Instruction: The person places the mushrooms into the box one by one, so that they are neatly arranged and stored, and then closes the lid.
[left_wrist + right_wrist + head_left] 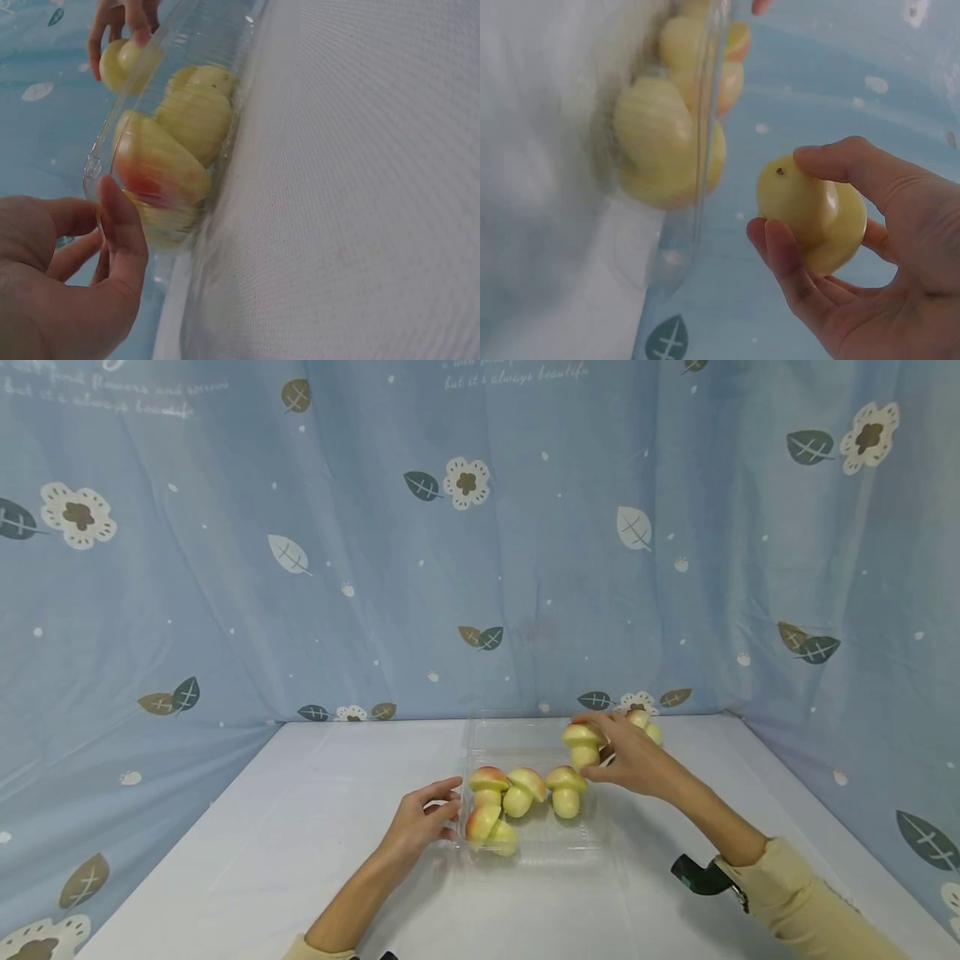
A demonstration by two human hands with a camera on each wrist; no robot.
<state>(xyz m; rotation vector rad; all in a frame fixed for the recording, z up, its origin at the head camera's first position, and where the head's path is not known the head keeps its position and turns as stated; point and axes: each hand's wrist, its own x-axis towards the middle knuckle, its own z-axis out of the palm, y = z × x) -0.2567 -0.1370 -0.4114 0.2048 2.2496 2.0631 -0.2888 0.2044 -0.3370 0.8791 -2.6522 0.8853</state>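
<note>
My right hand [636, 758] grips a yellow mushroom-shaped fruit [583, 743] between thumb and fingers, above the back right part of a clear plastic box [540, 842]. In the right wrist view, that held fruit [799, 199] shows a small dark spot on its end. Several similar fruits, some blushed red, lie inside the box, among them one at the front left [491, 831] and one at the right [566, 793]. At the box's left side is my left hand [416, 822]; the left wrist view shows its thumb and fingers [124, 232] pinching the clear rim.
Another mushroom-shaped fruit [647, 727] is partly hidden behind my right hand, on the table's far right. The box's clear lid [517, 735] lies folded back behind it. A blue patterned curtain [375, 568] surrounds the white table [300, 810] at the back and sides.
</note>
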